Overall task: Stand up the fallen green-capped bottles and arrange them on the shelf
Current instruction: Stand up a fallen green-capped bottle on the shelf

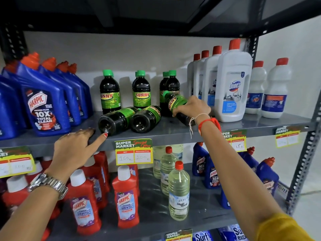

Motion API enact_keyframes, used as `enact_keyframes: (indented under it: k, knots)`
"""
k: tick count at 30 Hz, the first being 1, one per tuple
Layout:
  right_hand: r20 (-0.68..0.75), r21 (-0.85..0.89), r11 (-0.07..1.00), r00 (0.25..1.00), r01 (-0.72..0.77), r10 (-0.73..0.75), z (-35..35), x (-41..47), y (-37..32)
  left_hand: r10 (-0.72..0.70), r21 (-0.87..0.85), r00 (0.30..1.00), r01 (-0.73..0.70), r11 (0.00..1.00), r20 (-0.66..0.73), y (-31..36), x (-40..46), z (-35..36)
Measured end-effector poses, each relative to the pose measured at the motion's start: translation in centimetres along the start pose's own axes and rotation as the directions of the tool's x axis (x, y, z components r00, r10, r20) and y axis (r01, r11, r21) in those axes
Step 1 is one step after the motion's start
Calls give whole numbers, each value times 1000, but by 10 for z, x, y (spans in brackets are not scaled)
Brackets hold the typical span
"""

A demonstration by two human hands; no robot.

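- Right hand (pixel 192 106) fingers grip a tilted SUNNY bottle (pixel 175 103).
- Left hand (pixel 76 148) rests open-fingered on the shelf (pixel 173 133) edge, near two fallen SUNNY bottles (pixel 132 119).

Eight green-capped bottles (pixel 142 92), perhaps; four white Domex bottles (pixel 232 87)
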State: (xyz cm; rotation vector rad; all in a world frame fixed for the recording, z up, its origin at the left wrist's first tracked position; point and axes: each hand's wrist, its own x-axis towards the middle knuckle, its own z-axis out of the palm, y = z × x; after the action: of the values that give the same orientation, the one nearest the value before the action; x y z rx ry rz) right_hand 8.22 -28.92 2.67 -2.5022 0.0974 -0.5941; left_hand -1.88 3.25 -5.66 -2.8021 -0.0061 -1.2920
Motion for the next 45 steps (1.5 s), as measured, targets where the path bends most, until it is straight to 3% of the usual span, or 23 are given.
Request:
enact_keyframes:
  k: [4, 8, 16, 21, 26, 28, 31, 33, 36, 39, 45]
  knots:
    - [-240, 268, 963, 970, 19, 47, 9, -2, -10, -1, 6, 1000, 1, 1000, 0, 1, 0, 0]
    - [-327, 454, 889, 940, 68, 95, 15, -1, -21, -4, -7, 1000, 4, 1000, -8, 2, 0, -1]
    - [-430, 384, 922, 892, 41, 139, 34, -16, -20, -4, -2, 1000, 4, 1000, 0, 1, 0, 1]
    - [-423, 303, 953, 895, -7, 141, 43, -21, -18, -1, -9, 1000, 1, 1000, 4, 0, 1, 3]
    - [-375, 312, 949, 924, 48, 76, 44, -20, -12, -3, -15, 1000, 3, 1000, 1, 0, 0, 3]
    - [-263, 410, 908, 964, 89, 25, 41, -17, -5, -3, -24, 1000, 3, 1000, 5, 0, 0, 3]
    - [-91, 639, 769, 995, 33, 33, 29, -12, 10, -7, -21, 1000, 7, 1000, 5, 0, -1, 3]
    - [-159, 562, 826, 986, 50, 48, 26, -16, 14, -9, -20, 1000, 10, 1000, 7, 1, -1, 3]
    - [-413, 264, 961, 910, 76, 42, 31, -36, 6, -26, -15, 1000, 26, 1000, 7, 3, 0, 2]
    - [-493, 100, 995, 869, 11, 40, 38, -44, -6, -25, -16, 1000, 25, 1000, 5, 3, 0, 2]
    - [-453, 223, 973, 890, 62, 47, 43, -37, 0, -23, -8, 1000, 23, 1000, 4, 3, -1, 0]
